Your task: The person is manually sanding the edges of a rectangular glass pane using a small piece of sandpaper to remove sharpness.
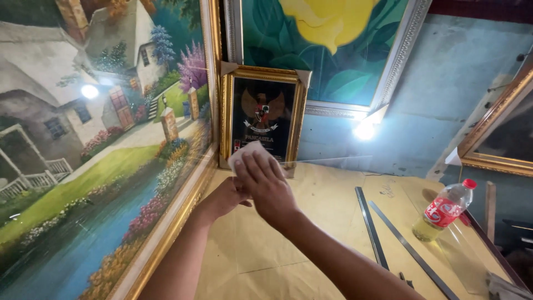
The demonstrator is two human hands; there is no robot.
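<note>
A clear glass pane (327, 166) stands nearly upright on the brown paper-covered table (322, 200); its thin top edge shows as a pale line. My right hand (266, 186) lies flat against the pane and presses a white cloth (243, 152) under its fingertips. Lower and to the left, my left hand (222, 199) props the pane, partly hidden by the right hand. Just behind both hands a small gold-framed dark picture (264, 114) leans against the wall.
A large gold-framed landscape painting (94, 144) leans along the left. A silver-framed flower painting (333, 44) hangs behind. Two long dark metal strips (372, 228) lie on the table, right of my arms. A plastic bottle (444, 210) with a red cap stands far right, below another gold frame (499, 133).
</note>
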